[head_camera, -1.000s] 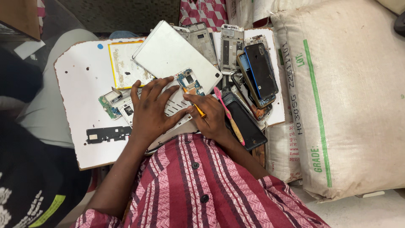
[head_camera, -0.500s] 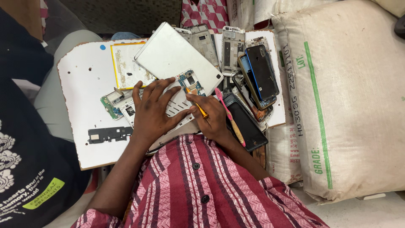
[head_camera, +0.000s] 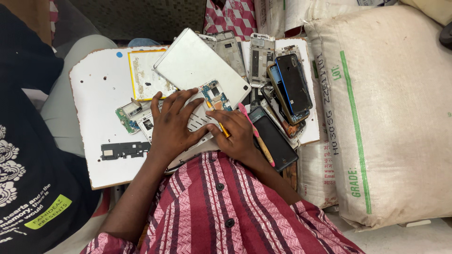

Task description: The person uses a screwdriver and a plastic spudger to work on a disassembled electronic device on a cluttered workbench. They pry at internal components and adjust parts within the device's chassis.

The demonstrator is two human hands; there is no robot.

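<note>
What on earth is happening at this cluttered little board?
A person in a striped shirt is working on an opened phone on a white board. The left hand lies flat across it, holding it down. The right hand has a grip on a yellow-handled tool whose tip points at the blue circuit board. A silver tablet back, loose phone frames and dark phones lie piled around.

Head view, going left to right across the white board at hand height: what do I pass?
Black plastic part → green circuit board → left hand → right hand with a yellow tool → pink-handled tool → dark phone.
</note>
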